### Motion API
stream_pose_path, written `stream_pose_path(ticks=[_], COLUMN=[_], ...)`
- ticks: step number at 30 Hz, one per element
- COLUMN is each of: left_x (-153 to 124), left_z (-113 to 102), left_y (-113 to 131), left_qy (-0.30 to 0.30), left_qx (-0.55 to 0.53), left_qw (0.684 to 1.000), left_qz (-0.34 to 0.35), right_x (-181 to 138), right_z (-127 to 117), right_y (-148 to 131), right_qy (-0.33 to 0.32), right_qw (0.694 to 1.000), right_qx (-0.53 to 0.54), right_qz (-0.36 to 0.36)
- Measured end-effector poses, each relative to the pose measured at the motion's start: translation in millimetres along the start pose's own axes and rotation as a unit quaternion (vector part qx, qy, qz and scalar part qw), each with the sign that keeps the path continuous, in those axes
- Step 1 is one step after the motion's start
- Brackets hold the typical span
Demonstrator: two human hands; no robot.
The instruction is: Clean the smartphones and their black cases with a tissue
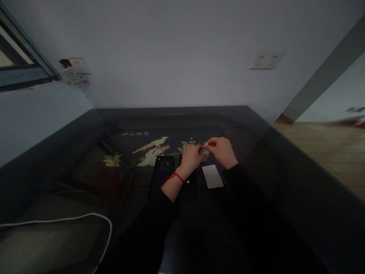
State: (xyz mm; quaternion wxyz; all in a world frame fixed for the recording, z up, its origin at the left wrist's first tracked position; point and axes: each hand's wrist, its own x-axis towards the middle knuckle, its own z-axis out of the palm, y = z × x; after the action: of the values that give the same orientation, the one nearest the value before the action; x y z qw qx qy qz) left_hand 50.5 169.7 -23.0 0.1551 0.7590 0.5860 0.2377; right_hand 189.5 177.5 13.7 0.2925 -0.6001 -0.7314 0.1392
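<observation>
Sleeves (148, 236) forward — left hand (190, 159), right hand (223, 151) pinch clear piece (204, 152) past sheet (212, 176) edge.

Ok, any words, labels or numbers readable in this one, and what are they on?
"锦上添花", as best it reads, first character unsure: pale characters above the inlaid bird picture in the table top.
Dark phone, white sheet, wall sockets, and the small pale item pinched between left hand and right hand: no text readable.

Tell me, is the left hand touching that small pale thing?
Touching. The head view shows the left hand pinching the small pale thing, with the right hand holding it from the other side.
</observation>
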Motion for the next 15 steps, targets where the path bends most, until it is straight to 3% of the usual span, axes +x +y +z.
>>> stream_pose_path(ticks=[15], left_x=[-2.6], left_z=[0.5], left_y=[4.6], left_qy=[-0.011], left_qx=[0.015], left_qw=[1.000], left_qz=[0.008], right_x=[-0.6], right_z=[-10.3], right_y=[-0.1], right_qy=[0.001], right_qw=[0.999], right_qx=[-0.033], right_qz=[-0.035])
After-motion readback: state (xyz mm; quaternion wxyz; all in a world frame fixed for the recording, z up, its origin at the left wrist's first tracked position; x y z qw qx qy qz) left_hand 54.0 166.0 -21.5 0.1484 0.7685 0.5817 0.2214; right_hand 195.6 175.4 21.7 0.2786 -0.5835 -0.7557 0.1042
